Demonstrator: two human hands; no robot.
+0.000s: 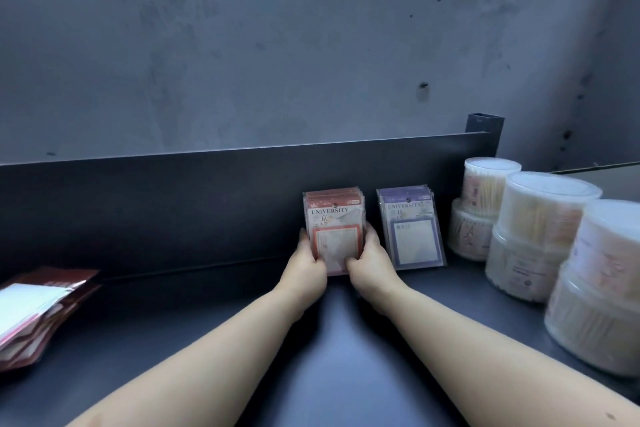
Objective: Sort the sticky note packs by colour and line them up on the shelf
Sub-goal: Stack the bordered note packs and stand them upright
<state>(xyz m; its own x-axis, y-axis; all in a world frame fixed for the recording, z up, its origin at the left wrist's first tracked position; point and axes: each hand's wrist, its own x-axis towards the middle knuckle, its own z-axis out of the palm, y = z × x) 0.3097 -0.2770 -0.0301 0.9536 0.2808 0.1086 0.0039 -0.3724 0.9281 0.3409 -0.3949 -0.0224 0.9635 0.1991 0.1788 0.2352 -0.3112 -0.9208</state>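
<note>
My left hand and right hand clasp the upright red packs at the back edge of the shelf, just beside the purple packs; I'd square them flush, seemingly against the back rail.

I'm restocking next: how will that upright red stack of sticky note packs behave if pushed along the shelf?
Probably tips or fans apart: the red stack is several thin packs on edge, held by the left hand and right hand. Glossy wrappers suggest slipping between packs.
</note>
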